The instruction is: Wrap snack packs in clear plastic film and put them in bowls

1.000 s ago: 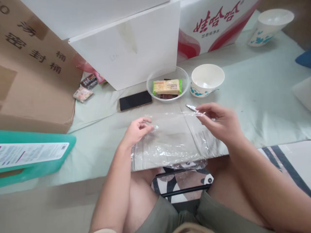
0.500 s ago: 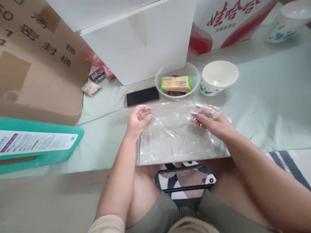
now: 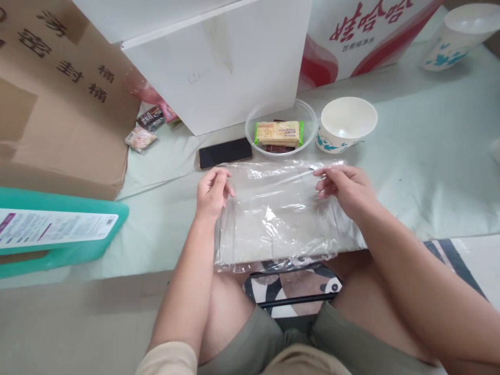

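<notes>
A clear plastic bag (image 3: 273, 213) lies spread along the front of the covered table, its lower edge hanging a little over the table's edge. My left hand (image 3: 214, 191) pinches the bag's far left corner between thumb and fingers. At the far right corner, my right hand (image 3: 344, 187) has its thumb and fingertips closed on the film. Just beyond the bag stand a clear plastic bowl (image 3: 250, 136) with packaged biscuits (image 3: 278, 133) in it, a black phone (image 3: 225, 152) and a white paper bowl (image 3: 347, 122) with blue leaves.
White boxes (image 3: 219, 67) and a red-and-white carton (image 3: 359, 41) stand at the back. A cardboard box (image 3: 66, 114) and a green jug (image 3: 89, 245) are at the left, near small wrapped snacks (image 3: 141, 138). Stacked paper bowls (image 3: 449, 47) sit far right.
The bag is pulled flatter and its near edge now hangs over the table's edge. My left hand has closed on its corner; my right hand has shifted slightly outward. The view has moved a little.
</notes>
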Tool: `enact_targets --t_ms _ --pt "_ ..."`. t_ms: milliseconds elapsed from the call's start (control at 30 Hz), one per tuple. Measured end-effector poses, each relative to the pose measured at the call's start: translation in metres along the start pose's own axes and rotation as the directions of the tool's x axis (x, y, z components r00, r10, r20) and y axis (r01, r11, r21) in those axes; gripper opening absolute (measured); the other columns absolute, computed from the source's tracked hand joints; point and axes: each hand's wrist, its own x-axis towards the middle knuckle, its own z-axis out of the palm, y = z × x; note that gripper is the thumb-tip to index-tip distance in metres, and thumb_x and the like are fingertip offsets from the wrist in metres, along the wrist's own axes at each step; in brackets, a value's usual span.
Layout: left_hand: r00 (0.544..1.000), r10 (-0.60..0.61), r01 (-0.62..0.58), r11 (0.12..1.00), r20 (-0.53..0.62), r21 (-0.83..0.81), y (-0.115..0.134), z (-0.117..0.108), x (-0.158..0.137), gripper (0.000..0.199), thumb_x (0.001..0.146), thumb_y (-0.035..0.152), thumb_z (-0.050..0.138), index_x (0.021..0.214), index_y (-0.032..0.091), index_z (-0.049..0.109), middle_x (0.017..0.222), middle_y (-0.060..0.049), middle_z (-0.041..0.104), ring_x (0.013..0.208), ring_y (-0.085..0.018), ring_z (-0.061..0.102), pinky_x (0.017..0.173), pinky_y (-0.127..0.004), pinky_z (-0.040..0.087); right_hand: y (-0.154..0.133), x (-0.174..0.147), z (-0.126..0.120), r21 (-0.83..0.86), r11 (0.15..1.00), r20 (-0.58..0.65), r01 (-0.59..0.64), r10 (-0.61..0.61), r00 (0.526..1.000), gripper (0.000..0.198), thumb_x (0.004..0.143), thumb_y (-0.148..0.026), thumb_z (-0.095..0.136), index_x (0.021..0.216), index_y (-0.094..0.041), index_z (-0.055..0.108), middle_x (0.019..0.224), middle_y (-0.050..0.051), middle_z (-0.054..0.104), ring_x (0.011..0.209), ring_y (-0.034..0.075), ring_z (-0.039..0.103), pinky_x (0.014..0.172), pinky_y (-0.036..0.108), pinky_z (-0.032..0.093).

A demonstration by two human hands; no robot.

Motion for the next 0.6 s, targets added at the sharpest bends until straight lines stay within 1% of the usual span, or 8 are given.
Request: enact_targets --t_ms 100,200,267,333,400,467,533,600 --pt "0.999 -0.04 0.04 0.999 -0.013 0.017 -0.002 -0.001 0.002 0.038 0.078 0.057 0.07 0.073 0.021 0.06 0.044 0.004 0.056 0.027 -0.005 0.034 0.029 -0.019 0.018 0.0 0.002 -0.003 -0.012 0.999 -0.03 0.031 -0.031 0.999 0.033 0.084 -0.053 0.067 0.073 -0.023 0.073 0.051 -0.001 0.058 0.042 0.011 0.05 0.042 0.026 0.043" --pt "0.996 -0.082 0.081 0.996 0.035 0.04 -0.004 -0.001 0.003 0.035 0.075 0.052 0.072 0.069 0.02 0.06 0.048 0.002 0.06 0.031 -0.007 0.043 0.03 -0.019 0.026 -0.001 -0.001 -0.007 -0.086 0.991 -0.039 0.104 -0.107 0.993 0.022 0.081 -0.046 0.073 0.089 -0.026 0.074 0.07 0.0 0.069 0.059 0.015 0.063 0.054 0.029 0.052" --pt "0.991 -0.102 0.097 0.993 0.083 0.06 -0.005 0.0 0.002 0.033 0.074 0.05 0.074 0.069 0.019 0.062 0.051 0.001 0.062 0.035 -0.008 0.05 0.033 -0.018 0.03 -0.002 -0.003 -0.007 -0.137 0.98 -0.053 0.143 -0.151 0.987 0.024 0.078 -0.043 0.077 0.095 -0.026 0.073 0.075 0.0 0.071 0.064 0.016 0.065 0.058 0.03 0.054" --pt "0.991 -0.092 0.085 0.994 0.1 0.073 -0.005 0.002 0.002 0.034 0.074 0.049 0.076 0.07 0.019 0.063 0.05 0.001 0.061 0.035 -0.008 0.049 0.033 -0.018 0.03 -0.002 -0.003 -0.005 -0.171 0.975 -0.066 0.143 -0.156 0.986 0.022 0.08 -0.046 0.074 0.087 -0.025 0.072 0.067 0.0 0.067 0.056 0.015 0.06 0.052 0.029 0.05" --pt "0.997 -0.042 0.039 0.998 0.063 0.046 -0.004 0.003 0.002 0.037 0.074 0.053 0.077 0.072 0.019 0.064 0.048 0.003 0.059 0.033 -0.006 0.043 0.032 -0.018 0.028 -0.003 -0.002 -0.002 -0.191 0.972 -0.1 0.139 -0.16 0.982 0.026 0.084 -0.049 0.071 0.077 -0.024 0.07 0.059 -0.001 0.062 0.048 0.013 0.054 0.047 0.028 0.044" --pt "0.998 -0.024 0.026 0.999 0.057 -0.038 -0.002 0.001 0.001 0.045 0.07 0.06 0.079 0.08 0.019 0.065 0.055 0.001 0.064 0.037 -0.007 0.05 0.035 -0.017 0.032 -0.006 -0.002 0.0 -0.194 0.965 -0.148 0.176 -0.206 0.967 0.026 0.087 -0.049 0.068 0.078 -0.025 0.07 0.058 -0.001 0.061 0.049 0.013 0.053 0.049 0.029 0.045" --pt "0.979 -0.089 0.109 0.989 0.181 -0.102 -0.001 -0.003 0.0 0.058 0.058 0.064 0.086 0.09 0.019 0.067 0.074 -0.004 0.075 0.054 -0.012 0.066 0.041 -0.018 0.043 -0.01 -0.006 0.0 -0.184 0.947 -0.203 0.264 -0.299 0.933 0.026 0.09 -0.05 0.065 0.079 -0.028 0.07 0.061 -0.001 0.062 0.053 0.015 0.057 0.054 0.032 0.049" --pt "0.911 -0.209 0.239 0.97 0.356 -0.043 0.0 -0.006 -0.003 0.064 0.05 0.056 0.093 0.095 0.018 0.069 0.089 -0.01 0.079 0.068 -0.019 0.074 0.049 -0.021 0.051 -0.016 -0.015 -0.003 -0.197 0.899 -0.245 0.391 -0.431 0.868 0.026 0.093 -0.05 0.063 0.078 -0.03 0.07 0.066 0.0 0.066 0.062 0.018 0.063 0.063 0.036 0.053"
